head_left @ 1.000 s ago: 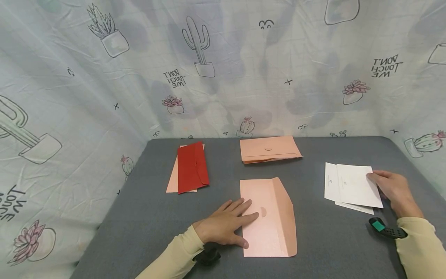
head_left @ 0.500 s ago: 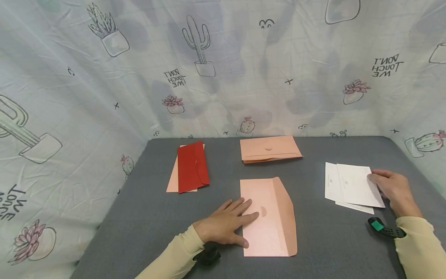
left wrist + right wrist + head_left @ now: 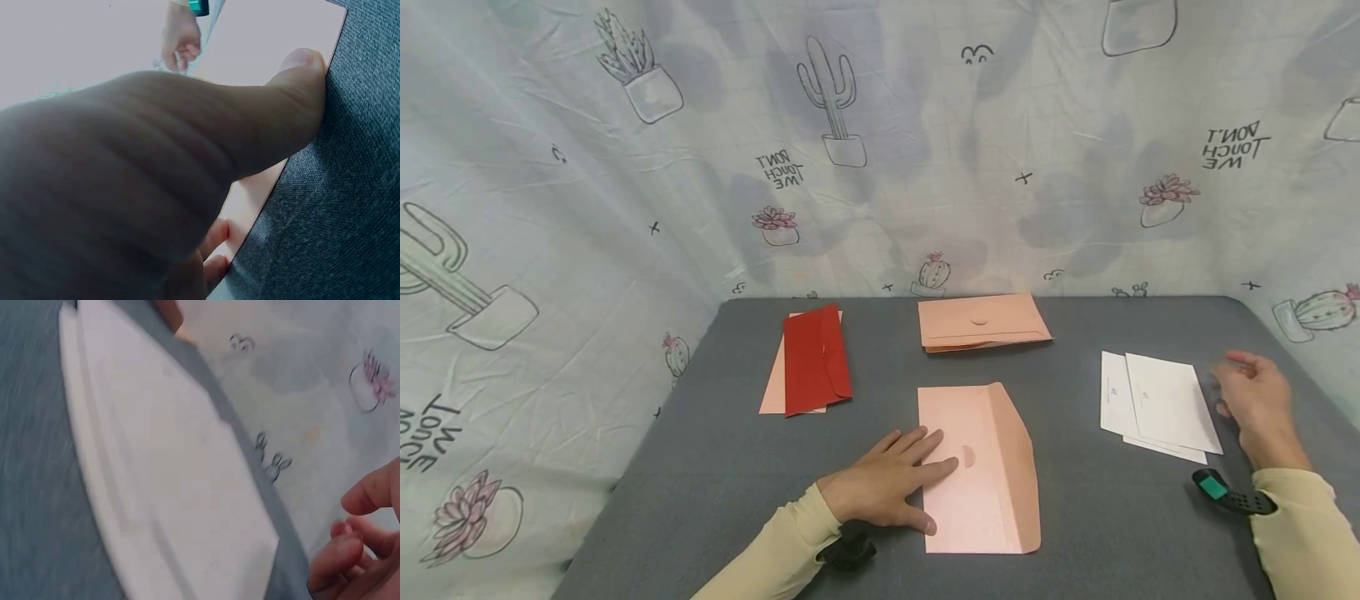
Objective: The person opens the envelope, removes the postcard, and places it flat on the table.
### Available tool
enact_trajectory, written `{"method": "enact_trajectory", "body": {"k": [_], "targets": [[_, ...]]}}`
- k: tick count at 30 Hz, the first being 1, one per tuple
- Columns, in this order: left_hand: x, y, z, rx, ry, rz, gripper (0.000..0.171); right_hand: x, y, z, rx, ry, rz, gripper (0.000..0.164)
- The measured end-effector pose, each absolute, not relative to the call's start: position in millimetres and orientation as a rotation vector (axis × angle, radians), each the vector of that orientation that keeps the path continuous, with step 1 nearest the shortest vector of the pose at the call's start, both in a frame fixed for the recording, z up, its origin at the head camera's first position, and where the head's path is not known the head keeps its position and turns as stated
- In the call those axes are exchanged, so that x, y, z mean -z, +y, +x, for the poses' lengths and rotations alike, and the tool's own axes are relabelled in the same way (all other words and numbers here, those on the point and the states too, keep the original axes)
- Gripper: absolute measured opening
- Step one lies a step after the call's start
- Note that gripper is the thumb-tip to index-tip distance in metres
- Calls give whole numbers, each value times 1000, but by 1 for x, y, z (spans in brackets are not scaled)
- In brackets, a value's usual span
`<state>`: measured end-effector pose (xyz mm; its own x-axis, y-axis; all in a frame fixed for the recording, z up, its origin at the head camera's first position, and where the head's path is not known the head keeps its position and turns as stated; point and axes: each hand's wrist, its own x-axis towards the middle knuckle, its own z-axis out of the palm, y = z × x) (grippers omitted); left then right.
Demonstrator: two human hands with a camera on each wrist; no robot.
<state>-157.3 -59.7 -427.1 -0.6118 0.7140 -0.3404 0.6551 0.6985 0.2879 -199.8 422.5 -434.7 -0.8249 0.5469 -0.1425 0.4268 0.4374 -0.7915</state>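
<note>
In the head view a pink envelope (image 3: 958, 500) lies with its flap unfolded to the right. My left hand (image 3: 891, 479) rests on its left part, fingers spread and straight. The left wrist view shows my thumb (image 3: 300, 81) lying across the envelope near its edge. On the right lies a loose stack of white cards (image 3: 1172, 404), small print on their left side. Just past the stack's right edge is my right hand (image 3: 1258, 408), apart from the cards. Its fingers are loosely bent with nothing between them, as the right wrist view also shows.
A red envelope (image 3: 812, 358) lies over a pale pink one (image 3: 772, 387) at the back left of the grey table (image 3: 700, 500). More pink envelopes (image 3: 981, 321) are stacked at the back middle. A cactus-print cloth (image 3: 880, 125) hangs behind and at the sides.
My right hand has let go of the top white card and drawn slightly up and to the right. That card has turned a little on the stack. The left hand has stayed put.
</note>
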Motion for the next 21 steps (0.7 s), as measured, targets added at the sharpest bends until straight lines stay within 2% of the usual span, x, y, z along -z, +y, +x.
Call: {"method": "enact_trajectory", "body": {"k": [9,15,21], "targets": [[426,-59,-157,-182,2471,1052,86,410,392,-198,-1455,-2542,-584,47],[427,-59,-157,-189,2472,1048,86,396,375,-195,-1664,-2552,-325,13],[426,-59,-157,-192,2470,1044,86,388,361,-194,-1757,-2587,-132,11]]}}
